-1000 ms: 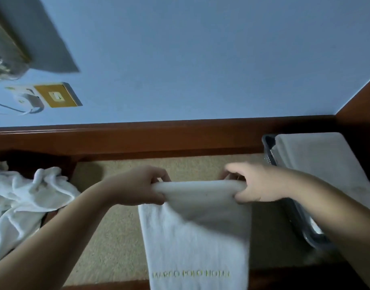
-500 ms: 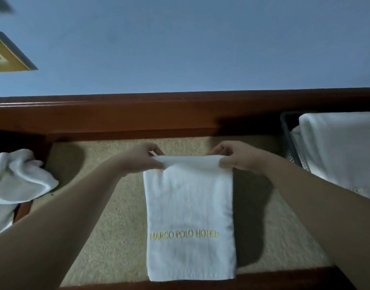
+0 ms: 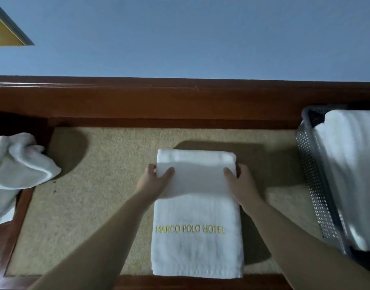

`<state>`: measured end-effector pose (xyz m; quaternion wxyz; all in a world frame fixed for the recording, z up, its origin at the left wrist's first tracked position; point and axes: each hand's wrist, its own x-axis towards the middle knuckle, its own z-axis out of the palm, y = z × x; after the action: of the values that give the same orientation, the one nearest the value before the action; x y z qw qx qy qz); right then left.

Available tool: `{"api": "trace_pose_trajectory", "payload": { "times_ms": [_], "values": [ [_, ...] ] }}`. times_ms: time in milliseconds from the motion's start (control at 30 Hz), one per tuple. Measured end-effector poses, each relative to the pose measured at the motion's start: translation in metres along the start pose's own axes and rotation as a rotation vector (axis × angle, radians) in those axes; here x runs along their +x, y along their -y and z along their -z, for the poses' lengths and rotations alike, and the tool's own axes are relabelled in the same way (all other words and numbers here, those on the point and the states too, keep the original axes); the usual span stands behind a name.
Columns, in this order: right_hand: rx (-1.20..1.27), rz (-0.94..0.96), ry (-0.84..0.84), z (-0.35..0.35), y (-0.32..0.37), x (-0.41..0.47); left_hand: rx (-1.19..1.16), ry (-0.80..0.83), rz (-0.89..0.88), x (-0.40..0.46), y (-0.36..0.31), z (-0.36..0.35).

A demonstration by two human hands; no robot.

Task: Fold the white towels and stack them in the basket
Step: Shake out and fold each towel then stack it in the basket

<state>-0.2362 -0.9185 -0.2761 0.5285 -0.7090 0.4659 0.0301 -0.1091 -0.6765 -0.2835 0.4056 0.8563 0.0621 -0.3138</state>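
both hands [image 3: 197, 183] grip the folded white towel [image 3: 196, 218] on the mat [image 3: 100, 185].

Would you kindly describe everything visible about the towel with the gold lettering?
The white terry towel lies flat on the beige tabletop, folded into a long strip with its far end doubled over. Gold letters read MARCO POLO HOTEL. The left hand and right hand grip the fold's sides, thumbs on top.

Lying flat on the tan mat, white towel [image 3: 197, 243] with gold "MARCO POLO HOTEL" lettering, far end folded over; crumpled towels [image 3: 16, 170] at left; folded towel [image 3: 351, 164] in grey mesh basket [image 3: 311, 176] at right.
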Motion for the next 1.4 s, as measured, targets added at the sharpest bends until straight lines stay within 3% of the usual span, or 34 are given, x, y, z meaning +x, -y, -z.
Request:
{"api": "trace_pose_trajectory", "payload": {
  "times_ms": [200,333,700,1000,1233,1400],
  "values": [
    [-0.073,-0.081,-0.091,-0.008,-0.045,-0.045,0.200,-0.004,0.093,-0.053,0.035,-0.017],
    [-0.105,-0.124,-0.036,-0.012,-0.062,-0.065,0.179,0.001,0.131,-0.081,0.043,-0.026],
    [-0.167,0.013,-0.079,0.028,-0.012,-0.089,0.152,-0.115,-0.120,-0.129,-0.018,-0.022],
    [-0.163,0.188,-0.356,0.173,0.033,-0.119,0.041,0.013,-0.396,-0.185,-0.136,-0.060],
    [-0.256,0.264,-0.535,0.351,0.064,-0.078,-0.096,0.150,-0.590,-0.219,-0.269,-0.154],
    [-0.344,0.251,-0.592,0.446,0.064,-0.045,-0.209,0.237,-0.603,-0.229,-0.323,-0.234]
  ]
}}
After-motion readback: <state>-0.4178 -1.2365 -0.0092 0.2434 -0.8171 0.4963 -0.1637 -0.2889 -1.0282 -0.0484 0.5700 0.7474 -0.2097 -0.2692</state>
